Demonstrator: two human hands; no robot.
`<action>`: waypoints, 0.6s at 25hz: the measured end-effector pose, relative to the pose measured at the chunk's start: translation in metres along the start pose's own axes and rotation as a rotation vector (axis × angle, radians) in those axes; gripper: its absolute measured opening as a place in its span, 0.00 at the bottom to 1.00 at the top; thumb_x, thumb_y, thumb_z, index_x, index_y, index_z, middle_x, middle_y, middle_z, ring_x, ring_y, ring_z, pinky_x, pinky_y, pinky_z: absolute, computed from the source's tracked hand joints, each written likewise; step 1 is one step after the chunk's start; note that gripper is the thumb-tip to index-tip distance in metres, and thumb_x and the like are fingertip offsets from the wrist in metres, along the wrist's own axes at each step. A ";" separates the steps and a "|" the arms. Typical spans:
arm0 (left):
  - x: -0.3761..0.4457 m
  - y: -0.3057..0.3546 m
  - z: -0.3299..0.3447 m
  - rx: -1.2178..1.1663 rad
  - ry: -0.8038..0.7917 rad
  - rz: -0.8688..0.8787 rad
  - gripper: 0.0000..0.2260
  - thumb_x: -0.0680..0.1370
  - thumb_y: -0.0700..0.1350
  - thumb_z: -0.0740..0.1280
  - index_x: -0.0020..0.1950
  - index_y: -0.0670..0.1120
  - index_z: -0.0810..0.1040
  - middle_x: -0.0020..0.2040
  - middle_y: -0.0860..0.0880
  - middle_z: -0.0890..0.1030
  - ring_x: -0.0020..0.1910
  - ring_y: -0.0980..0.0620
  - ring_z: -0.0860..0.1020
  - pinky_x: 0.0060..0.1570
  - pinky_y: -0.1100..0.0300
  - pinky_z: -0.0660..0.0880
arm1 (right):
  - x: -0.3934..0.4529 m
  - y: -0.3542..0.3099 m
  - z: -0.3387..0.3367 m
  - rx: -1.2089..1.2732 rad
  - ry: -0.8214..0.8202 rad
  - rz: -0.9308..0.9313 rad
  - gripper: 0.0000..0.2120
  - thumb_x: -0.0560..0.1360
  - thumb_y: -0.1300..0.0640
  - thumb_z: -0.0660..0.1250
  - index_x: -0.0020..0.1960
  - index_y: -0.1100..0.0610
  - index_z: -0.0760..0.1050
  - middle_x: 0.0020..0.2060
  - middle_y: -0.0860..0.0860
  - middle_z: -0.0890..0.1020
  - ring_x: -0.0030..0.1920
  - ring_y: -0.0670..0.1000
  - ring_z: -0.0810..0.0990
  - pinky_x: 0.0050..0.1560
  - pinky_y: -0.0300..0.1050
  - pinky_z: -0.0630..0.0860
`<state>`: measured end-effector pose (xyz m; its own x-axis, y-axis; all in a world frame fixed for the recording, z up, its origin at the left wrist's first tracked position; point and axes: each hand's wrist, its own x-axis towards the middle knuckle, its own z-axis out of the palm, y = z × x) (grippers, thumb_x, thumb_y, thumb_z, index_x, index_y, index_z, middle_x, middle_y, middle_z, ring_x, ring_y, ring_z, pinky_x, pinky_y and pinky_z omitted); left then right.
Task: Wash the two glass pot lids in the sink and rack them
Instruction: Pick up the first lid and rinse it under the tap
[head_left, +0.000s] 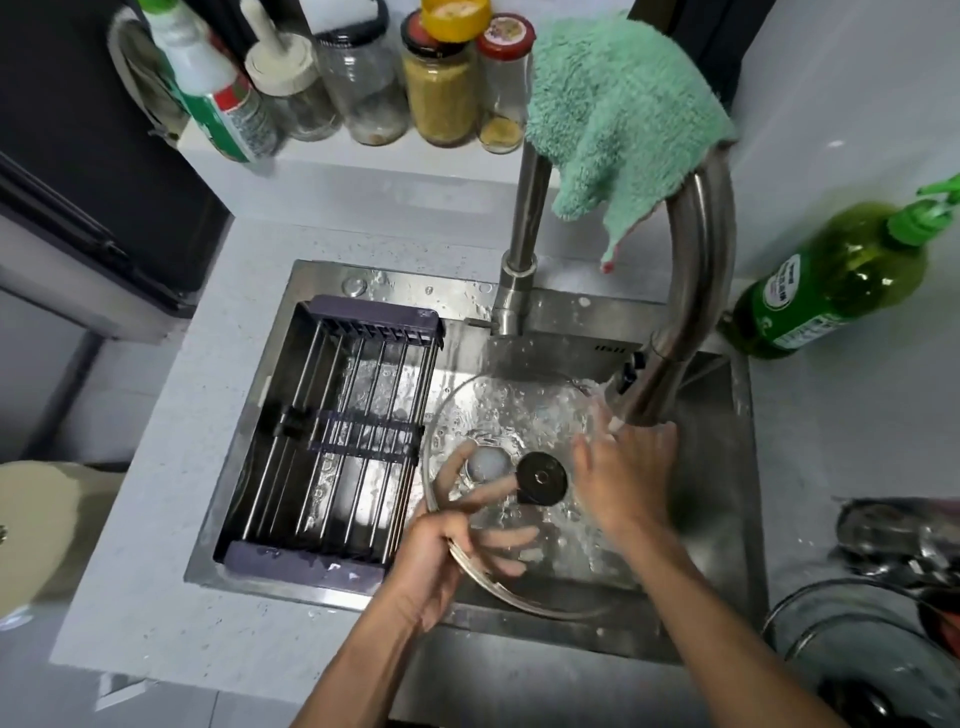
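A round glass pot lid (511, 415) with a black knob (543, 478) is tilted over the steel sink (737, 467), wet under the running tap. My left hand (441, 551) grips its near-left rim, fingers showing through the glass. My right hand (623, 478) lies flat and spread on the lid's right side, just below the spout. A second glass lid (831, 623) rests on the counter at the lower right. The dark drying rack (337, 441) spans the sink's left half and holds nothing.
The curved faucet (696, 291) arches over the sink with a green cloth (618, 104) draped on it. A green dish soap bottle (831, 286) stands at the right. Jars and bottles (441, 88) line the back ledge. A steel pot (904, 535) sits on the right counter.
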<state>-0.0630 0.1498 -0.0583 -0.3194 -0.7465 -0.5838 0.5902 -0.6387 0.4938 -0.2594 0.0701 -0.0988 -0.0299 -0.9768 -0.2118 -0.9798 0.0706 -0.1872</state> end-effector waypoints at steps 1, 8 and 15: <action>0.000 0.008 -0.006 -0.014 -0.026 -0.014 0.46 0.53 0.33 0.65 0.72 0.55 0.73 0.68 0.39 0.78 0.52 0.28 0.82 0.36 0.45 0.84 | 0.000 0.011 -0.003 0.043 0.051 0.104 0.21 0.80 0.43 0.59 0.70 0.47 0.66 0.66 0.55 0.76 0.66 0.57 0.74 0.66 0.66 0.71; 0.026 0.036 -0.020 0.193 0.295 0.123 0.25 0.73 0.35 0.66 0.70 0.48 0.74 0.64 0.38 0.81 0.56 0.36 0.83 0.53 0.45 0.83 | -0.001 0.039 -0.032 1.575 -0.353 0.718 0.08 0.81 0.62 0.63 0.58 0.62 0.75 0.48 0.57 0.87 0.42 0.60 0.87 0.38 0.54 0.85; 0.022 0.029 -0.025 0.243 0.282 0.156 0.21 0.81 0.34 0.60 0.70 0.53 0.74 0.59 0.41 0.84 0.50 0.37 0.85 0.43 0.50 0.84 | 0.002 0.043 -0.045 1.611 -0.447 0.638 0.18 0.74 0.60 0.70 0.63 0.60 0.75 0.55 0.59 0.85 0.50 0.61 0.86 0.40 0.57 0.84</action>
<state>-0.0346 0.1192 -0.0726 -0.0036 -0.7790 -0.6270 0.4124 -0.5724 0.7087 -0.3102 0.0622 -0.0641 0.0298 -0.6185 -0.7852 0.3090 0.7528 -0.5812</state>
